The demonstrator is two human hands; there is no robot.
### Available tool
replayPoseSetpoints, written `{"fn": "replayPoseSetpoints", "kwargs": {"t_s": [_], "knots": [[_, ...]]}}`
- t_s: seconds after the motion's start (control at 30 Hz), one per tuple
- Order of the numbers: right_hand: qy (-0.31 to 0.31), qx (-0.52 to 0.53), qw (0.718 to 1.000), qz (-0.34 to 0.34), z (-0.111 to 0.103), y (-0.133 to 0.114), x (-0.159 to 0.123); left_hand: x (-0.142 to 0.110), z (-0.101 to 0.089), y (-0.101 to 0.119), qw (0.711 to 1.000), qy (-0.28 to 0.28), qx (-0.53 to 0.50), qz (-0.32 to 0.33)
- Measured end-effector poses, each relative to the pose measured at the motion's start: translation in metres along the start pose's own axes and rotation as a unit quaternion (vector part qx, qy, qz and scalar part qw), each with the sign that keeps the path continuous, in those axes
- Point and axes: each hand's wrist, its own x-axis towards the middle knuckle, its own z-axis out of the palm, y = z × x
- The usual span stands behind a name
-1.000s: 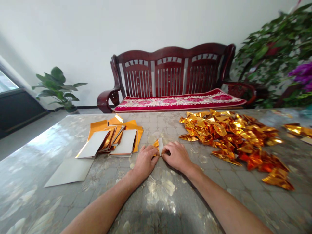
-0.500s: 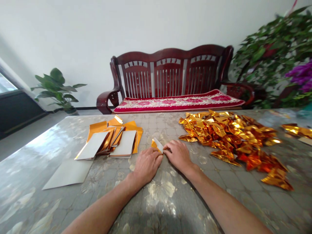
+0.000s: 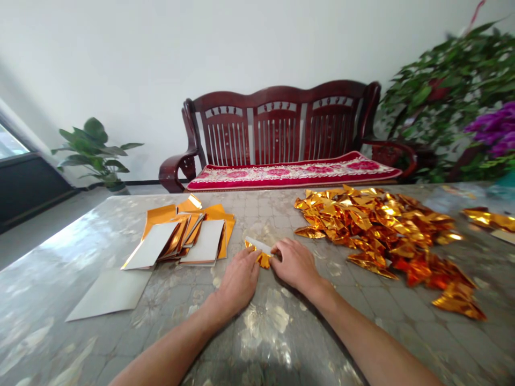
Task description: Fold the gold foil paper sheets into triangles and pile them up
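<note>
Between my hands, on the table, is a small piece of gold foil paper, partly folded, with a whitish strip along its far edge. My left hand presses its fingers on the left part of the paper. At the right end, my right hand pinches it between thumb and fingers. My fingertips cover part of the folds. To the left lies a loose stack of foil sheets, some grey side up, some gold. A heap of folded gold foil pieces spreads to the right.
A single grey sheet lies near the left of the patterned table. Clear plastic and more gold foil are at the far right. Behind the table stands a dark red wooden bench, with plants at both sides.
The foil paper has turned, so its whitish strip now slants from upper left to lower right instead of standing nearly upright. My left fingers have shifted and more gold shows between my hands.
</note>
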Motion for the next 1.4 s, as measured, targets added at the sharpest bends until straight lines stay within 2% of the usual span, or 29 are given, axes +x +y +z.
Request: {"fn": "replayPoseSetpoints", "kwargs": {"t_s": [0.1,0.2,0.33,0.53,0.6,0.7,0.87,0.97,1.03,1.17,1.27,1.4], "knots": [[0.003,0.01,1.0,0.008,0.003,0.007,0.003,0.003,-0.007,-0.01,1.0,-0.017,0.005,0.015],[0.008,0.026,1.0,0.006,0.003,0.011,0.004,0.008,-0.013,-0.019,0.996,-0.019,0.057,0.06],[0.014,0.043,0.999,0.023,-0.002,0.008,0.002,0.01,-0.019,-0.026,0.993,-0.019,0.067,0.09],[-0.015,0.014,0.999,0.031,-0.01,-0.001,-0.002,-0.001,-0.016,-0.009,0.99,-0.033,0.134,0.027],[-0.015,0.004,1.0,0.025,-0.008,-0.001,-0.003,-0.006,-0.013,0.0,0.986,-0.049,0.159,0.001],[-0.008,-0.009,1.0,0.023,-0.003,0.001,-0.002,-0.01,-0.009,0.008,0.983,-0.065,0.173,-0.001],[-0.01,-0.004,1.0,-0.008,0.005,0.004,0.0,-0.002,-0.008,-0.002,0.988,-0.044,0.14,0.051],[-0.004,0.009,0.999,-0.043,0.007,0.004,0.002,0.007,-0.007,-0.013,0.995,-0.006,0.071,0.069],[-0.004,0.013,0.999,-0.05,0.007,0.004,0.004,0.012,-0.006,-0.018,0.997,-0.014,0.021,0.071],[0.009,0.008,1.0,-0.025,0.005,0.006,0.006,0.01,-0.002,-0.014,0.998,-0.045,0.01,0.034],[0.02,-0.011,1.0,0.003,0.003,0.007,0.003,0.003,-0.001,-0.007,0.999,-0.034,0.024,-0.012],[0.011,-0.013,1.0,0.01,0.003,0.005,0.0,0.0,0.002,-0.005,0.999,-0.021,0.006,-0.041]]}}
